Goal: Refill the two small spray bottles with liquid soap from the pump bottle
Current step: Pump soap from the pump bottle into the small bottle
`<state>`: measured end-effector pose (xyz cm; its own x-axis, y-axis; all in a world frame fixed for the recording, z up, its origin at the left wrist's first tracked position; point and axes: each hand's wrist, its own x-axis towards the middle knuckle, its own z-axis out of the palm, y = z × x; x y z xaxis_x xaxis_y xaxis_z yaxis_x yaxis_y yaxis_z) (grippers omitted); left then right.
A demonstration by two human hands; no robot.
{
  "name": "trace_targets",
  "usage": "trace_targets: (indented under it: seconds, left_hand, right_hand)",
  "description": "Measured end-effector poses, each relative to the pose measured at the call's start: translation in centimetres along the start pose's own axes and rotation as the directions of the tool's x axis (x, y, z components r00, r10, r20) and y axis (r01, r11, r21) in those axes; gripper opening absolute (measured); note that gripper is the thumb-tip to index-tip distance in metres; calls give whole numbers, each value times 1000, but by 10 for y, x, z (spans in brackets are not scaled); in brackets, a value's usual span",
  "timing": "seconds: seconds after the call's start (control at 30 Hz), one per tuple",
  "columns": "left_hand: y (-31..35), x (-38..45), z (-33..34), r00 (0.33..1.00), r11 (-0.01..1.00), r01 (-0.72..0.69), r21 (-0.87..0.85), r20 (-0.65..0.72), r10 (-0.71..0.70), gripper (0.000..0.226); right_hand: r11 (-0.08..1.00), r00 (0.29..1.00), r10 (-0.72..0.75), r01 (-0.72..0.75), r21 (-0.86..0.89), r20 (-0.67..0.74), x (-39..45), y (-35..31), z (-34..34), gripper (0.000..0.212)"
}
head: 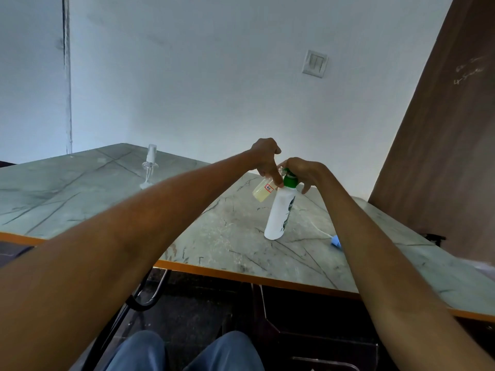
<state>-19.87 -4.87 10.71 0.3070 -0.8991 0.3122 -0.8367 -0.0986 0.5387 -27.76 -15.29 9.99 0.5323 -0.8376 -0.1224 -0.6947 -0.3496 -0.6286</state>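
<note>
A white pump bottle [278, 212] with a green pump top [289, 180] stands on the marble-patterned table [214, 236]. My right hand [302, 170] rests on top of the green pump, fingers curled over it. My left hand [265, 156] holds a small clear bottle [263, 192] tilted against the pump's spout; it holds pale yellow liquid and carries a red-and-white label. Its mouth is hidden behind my fingers. A second small clear spray bottle [149, 167], with its sprayer cap on, stands upright at the far left of the table, away from both hands.
A light blue object [336, 241] with a thin white tube lies on the table right of the pump bottle, partly behind my right forearm. The table's orange front edge [241, 278] runs across the view. My knees are below it. A brown panel [442, 156] stands at right.
</note>
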Motion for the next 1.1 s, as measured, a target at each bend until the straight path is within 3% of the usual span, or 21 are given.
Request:
trace_targets:
  seconds: [0.43,0.6,0.77,1.1]
  left_hand:
    - [-9,2,2,1000,996,-19,-87,21,20,95]
    - [-36,-4,7,999,989,12,-147,34,-7,94]
    - [-66,-12,14,989,936,121,-329,124,-84,89]
    - [-85,-21,27,948,943,190,-274,301,-103,78]
  right_hand:
    - [999,999,-35,35,41,-7,2,1,-5,40]
    - [996,999,-42,39,85,24,7,4,-5,19]
    - [994,998,-40,35,104,45,11,4,-5,25]
    - [998,999,-36,35,56,19,9,4,-5,21]
